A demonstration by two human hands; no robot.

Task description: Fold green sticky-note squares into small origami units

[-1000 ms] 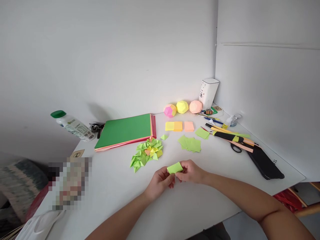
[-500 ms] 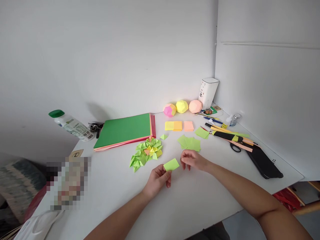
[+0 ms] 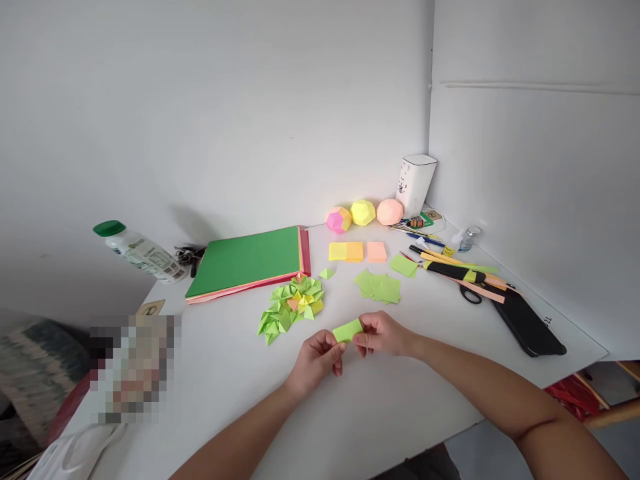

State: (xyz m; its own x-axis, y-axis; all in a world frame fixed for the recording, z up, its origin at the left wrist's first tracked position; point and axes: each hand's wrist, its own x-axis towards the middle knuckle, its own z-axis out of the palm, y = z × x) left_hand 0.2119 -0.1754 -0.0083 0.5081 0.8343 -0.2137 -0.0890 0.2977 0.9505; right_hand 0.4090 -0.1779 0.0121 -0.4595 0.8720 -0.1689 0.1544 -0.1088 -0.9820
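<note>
Both hands [image 3: 350, 347] pinching green paper [image 3: 347, 330], mid-table [image 3: 225, 373]

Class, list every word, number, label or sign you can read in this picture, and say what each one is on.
No text here reads clearly.
Bottle label: print too small to read.
White container: dark marks, too blurred to read.
Black case: small white mark, unreadable.
Tan card: dark emblem, no legible letters.
Folded green paper: no print shows.
</note>
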